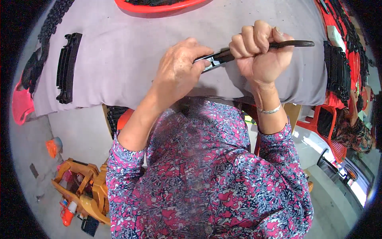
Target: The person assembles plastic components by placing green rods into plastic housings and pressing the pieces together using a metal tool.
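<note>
Over the grey cloth-covered table (131,51), both of my hands work at one long dark object. My right hand (260,51) is closed in a fist around a black-handled tool (304,43), whose slightly curved end sticks out to the right. Toward the left, a narrow black piece with a silvery part (215,61) runs from the fist to my left hand (179,65). The thumb and fingertips of my left hand pinch its left end. Whether this piece belongs to the tool or is a separate part, I cannot tell.
A slotted black plastic part (69,67) lies at the table's left. Similar black parts (337,69) are stacked at the right edge. A red basin (163,7) with dark pieces stands at the far edge. Wooden furniture (81,171) and a red plastic chair (322,129) flank me.
</note>
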Available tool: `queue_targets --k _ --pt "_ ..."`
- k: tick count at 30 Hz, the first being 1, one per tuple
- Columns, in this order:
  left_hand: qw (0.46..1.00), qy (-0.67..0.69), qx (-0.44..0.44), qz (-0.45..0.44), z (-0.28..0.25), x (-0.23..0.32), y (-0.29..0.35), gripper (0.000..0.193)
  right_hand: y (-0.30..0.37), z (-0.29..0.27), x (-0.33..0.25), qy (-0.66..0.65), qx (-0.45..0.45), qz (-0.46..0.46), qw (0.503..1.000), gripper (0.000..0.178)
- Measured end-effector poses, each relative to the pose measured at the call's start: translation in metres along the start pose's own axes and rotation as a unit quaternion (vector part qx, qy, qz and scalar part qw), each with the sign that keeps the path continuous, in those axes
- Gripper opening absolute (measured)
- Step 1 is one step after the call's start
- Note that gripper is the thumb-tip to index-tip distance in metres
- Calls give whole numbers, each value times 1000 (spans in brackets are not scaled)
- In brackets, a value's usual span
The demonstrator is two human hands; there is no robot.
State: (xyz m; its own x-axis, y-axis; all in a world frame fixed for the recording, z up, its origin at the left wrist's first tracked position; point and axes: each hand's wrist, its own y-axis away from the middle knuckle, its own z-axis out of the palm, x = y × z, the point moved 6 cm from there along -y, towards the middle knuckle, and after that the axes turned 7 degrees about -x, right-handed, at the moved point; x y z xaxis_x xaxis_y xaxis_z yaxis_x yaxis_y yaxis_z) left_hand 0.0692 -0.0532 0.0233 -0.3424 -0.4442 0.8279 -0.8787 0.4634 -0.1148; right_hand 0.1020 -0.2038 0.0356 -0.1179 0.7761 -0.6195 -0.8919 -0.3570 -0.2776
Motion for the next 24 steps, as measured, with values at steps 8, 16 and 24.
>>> queue_targets --k 8,16,24 --pt "999 -23 4 30 0 0 1 19 0 4 -1 4 -20 -6 1000 55" --pt "1000 -10 10 17 2 -4 0 21 0 2 0 15 -11 2 1000 56" --pt "999 -27 23 25 5 -5 1 21 2 1 2 17 -21 1 1000 55"
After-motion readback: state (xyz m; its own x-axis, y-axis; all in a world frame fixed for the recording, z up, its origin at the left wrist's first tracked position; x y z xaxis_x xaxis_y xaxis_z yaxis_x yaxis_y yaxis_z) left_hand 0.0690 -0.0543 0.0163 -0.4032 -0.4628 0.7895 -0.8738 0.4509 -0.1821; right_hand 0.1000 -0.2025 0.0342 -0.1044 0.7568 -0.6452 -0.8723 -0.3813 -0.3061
